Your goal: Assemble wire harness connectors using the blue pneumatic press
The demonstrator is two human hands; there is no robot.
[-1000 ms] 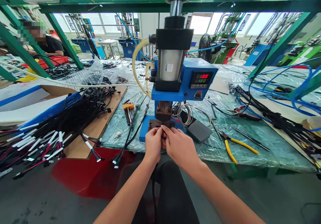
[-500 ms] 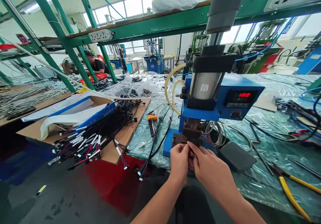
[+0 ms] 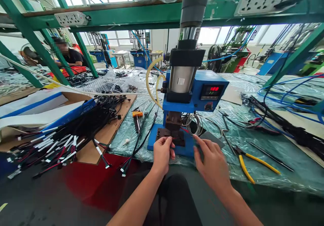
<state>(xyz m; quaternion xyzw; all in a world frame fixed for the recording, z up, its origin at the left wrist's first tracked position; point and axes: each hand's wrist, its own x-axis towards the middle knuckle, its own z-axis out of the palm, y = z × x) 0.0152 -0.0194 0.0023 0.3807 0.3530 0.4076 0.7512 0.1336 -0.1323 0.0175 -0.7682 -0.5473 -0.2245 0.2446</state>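
Blue press [image 3: 181,81], frame centre: hold the wire [image 3: 175,138] steady, pinched in your left hand [image 3: 162,153]; your right hand [image 3: 212,157] looks released.

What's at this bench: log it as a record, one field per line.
Machine: blue press, red and green digits lit
Left hand: closed in a pinch at the press; contents too small to tell
Right hand: partly open, apart from the left
Left side: black cable bundle on cardboard
Right side: yellow-handled cutters
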